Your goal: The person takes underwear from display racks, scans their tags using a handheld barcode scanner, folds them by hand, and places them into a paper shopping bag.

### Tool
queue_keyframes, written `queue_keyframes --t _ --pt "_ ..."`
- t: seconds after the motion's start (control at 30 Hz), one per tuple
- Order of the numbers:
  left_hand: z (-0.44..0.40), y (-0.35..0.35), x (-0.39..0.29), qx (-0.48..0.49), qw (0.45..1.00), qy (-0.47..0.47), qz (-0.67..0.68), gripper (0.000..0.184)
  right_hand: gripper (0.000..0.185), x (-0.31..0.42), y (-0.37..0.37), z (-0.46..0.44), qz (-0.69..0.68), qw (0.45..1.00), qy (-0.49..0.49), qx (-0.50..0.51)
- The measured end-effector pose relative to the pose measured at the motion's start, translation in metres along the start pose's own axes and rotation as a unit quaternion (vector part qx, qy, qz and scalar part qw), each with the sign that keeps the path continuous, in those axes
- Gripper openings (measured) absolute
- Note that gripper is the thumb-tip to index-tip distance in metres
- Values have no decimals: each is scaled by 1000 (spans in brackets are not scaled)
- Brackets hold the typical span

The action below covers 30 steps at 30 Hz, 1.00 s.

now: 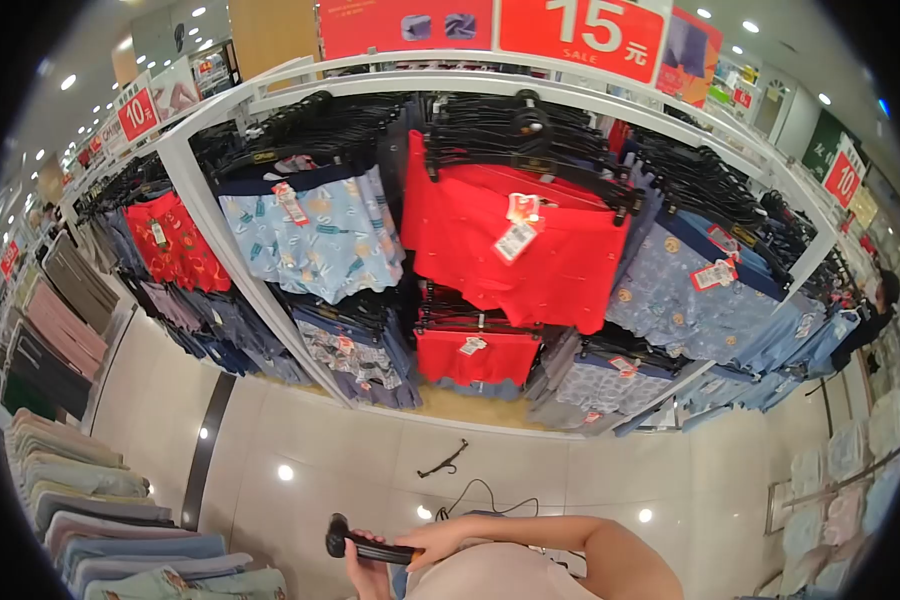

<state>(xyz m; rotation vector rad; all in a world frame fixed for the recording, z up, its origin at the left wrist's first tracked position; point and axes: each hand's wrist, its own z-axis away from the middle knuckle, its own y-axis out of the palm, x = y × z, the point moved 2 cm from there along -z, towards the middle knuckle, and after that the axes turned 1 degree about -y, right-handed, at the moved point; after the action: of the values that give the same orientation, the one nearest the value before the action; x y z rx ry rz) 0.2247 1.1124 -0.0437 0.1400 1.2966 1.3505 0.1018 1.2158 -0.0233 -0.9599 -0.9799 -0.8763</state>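
Observation:
Close to my body, at the bottom of the view, I hold a black handheld tool with a rounded head (370, 549); its exact kind is unclear. My left hand (367, 572) is closed around its shaft from below, just behind the head. My right hand (436, 540) wraps the other end, where a bit of orange shows. A thin black cord (492, 490) loops out beyond my right forearm, and where it connects is hidden. On the floor ahead lies a black hanger (443, 459).
A white-framed rack in front carries red shorts (515, 240), light blue patterned shorts (315, 235) and blue-grey shorts (695, 285) on black hangers. A red price sign (582, 40) tops it. Folded garments (135, 520) hang at lower left. A person in dark clothing (865, 325) stands far right.

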Motion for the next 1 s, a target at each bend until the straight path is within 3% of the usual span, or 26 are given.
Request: queue_keyframes --t 0.1,0.13,0.23,0.27,0.37,0.5,0.6,0.7,0.8,0.9,1.0 --pt "-28 -9 -29 74 995 -58 25 26 44 -5 -13 -26 -69 997 13 -17" --pt "-41 -19 -42 122 986 -98 55 34 44 -5 -17 -38 -94 995 16 -25" --pt "-90 -37 -95 309 943 -120 -14 40 42 6 -29 -83 -176 982 -6 -63" --pt "-105 -41 -116 330 936 -114 -34 41 42 12 -33 -104 -185 979 -46 -72" --pt "-150 -44 -187 440 886 -103 -103 37 45 46 -50 -170 -217 974 1 -67" --pt "-206 -47 -253 577 795 -108 -151 35 47 75 -81 -238 -202 974 -47 -91" --pt "-235 -41 -269 621 759 -131 -142 31 50 91 -109 -257 -145 987 11 -64" --pt "-261 -33 -264 685 714 -136 -58 29 50 95 -132 -265 -171 984 -13 -54" --pt "-294 -13 -248 705 691 -147 60 24 36 75 -146 -272 -197 949 -55 -242" --pt "-327 19 -252 709 686 -165 23 24 29 70 -189 -277 -219 949 12 -224" --pt "-350 52 -256 709 682 -177 -25 24 26 49 -230 -292 -188 959 -23 -210"
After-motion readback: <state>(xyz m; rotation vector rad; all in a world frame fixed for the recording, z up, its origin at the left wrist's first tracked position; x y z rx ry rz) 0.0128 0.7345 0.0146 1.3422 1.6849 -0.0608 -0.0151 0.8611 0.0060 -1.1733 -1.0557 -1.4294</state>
